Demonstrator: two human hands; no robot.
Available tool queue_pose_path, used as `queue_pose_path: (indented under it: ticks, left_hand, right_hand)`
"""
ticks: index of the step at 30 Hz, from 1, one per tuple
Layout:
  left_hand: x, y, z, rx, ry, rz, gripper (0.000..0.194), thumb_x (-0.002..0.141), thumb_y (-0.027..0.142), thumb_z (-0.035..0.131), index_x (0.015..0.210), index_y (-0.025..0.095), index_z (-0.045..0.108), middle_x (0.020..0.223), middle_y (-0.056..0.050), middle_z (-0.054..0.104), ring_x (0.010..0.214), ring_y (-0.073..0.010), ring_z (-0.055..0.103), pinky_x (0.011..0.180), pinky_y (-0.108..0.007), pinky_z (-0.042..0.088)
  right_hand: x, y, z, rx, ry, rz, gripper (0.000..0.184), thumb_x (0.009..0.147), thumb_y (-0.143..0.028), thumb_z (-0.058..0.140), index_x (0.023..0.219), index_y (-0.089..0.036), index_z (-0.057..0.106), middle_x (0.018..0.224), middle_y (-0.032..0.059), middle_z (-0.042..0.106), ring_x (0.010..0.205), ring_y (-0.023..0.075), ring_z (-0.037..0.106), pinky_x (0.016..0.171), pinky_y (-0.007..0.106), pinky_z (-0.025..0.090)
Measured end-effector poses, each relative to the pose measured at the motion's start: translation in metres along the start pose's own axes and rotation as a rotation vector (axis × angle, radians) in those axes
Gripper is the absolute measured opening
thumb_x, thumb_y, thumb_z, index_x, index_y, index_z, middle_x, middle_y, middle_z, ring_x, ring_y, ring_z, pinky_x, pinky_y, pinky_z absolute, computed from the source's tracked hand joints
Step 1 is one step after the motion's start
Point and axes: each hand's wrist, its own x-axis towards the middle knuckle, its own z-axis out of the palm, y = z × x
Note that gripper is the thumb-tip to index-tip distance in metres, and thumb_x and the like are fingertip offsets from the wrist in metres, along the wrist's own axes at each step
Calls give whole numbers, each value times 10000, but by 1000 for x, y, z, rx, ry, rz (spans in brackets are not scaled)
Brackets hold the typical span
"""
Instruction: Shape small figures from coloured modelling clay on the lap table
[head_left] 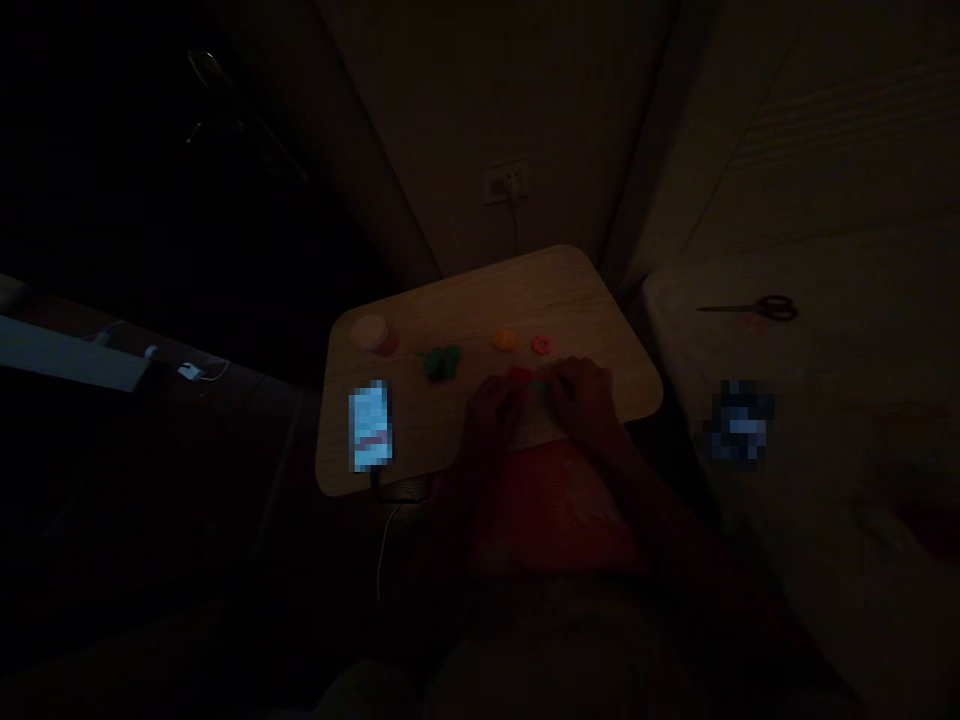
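The light is very dim. Near the front of a small wooden table [420,330], my left hand [493,412] is closed with its fingers curled; what it holds is hidden in shadow. To its right, my right hand [583,393] is closed too, its fingertips at the end of a small blue-green piece [538,385] that lies between both hands. A red piece [519,374] sits right by the left fingertips. Just beyond the hands are a yellow-orange lump [505,341] and a pink ring-shaped piece [541,345]. Farther left lies a dark green lumpy thing [441,363].
A pale-lidded tub [373,334] stands at the table's back left, with a lit phone [370,427] in front of it. Scissors [750,308] lie on the pale surface at right, beyond a blurred dark object [741,422]. A wall socket [506,183] holds a plug.
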Motion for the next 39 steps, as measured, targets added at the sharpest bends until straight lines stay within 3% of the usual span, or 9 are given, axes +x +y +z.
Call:
queue_pose_path:
  ticks: [10,15,20,39]
  left_hand:
    - [-1,2,-1,-79,-33,-29,39,916,202,679,953,209,668,995,-51,729,948,-200,689,897,-327,545]
    - [-1,1,2,-27,-16,-73,141,876,184,719,982,222,634,1018,-52,729,968,-216,680,920,-353,535]
    - [-1,-3,5,-39,-27,-76,219,838,160,749,992,224,607,1019,-56,712,974,-228,670,930,-371,528]
    - [2,-4,7,-166,3,-175,247,792,154,794,941,217,606,964,-32,707,944,-207,683,887,-346,542]
  right_hand:
    - [-1,8,-2,35,8,10,318,1011,-316,484,912,-173,751,968,124,760,940,276,638,852,391,366]
    - [-4,4,1,2,-83,-54,294,1016,-325,508,907,-184,742,959,108,761,954,273,629,852,387,349]
    - [-7,-1,5,-65,-87,-65,230,1001,-318,550,917,-193,724,986,105,757,992,283,624,852,394,326]
    - [-5,-12,5,-54,-128,-32,249,1014,-312,534,979,-202,754,1029,114,771,1016,290,632,865,393,316]
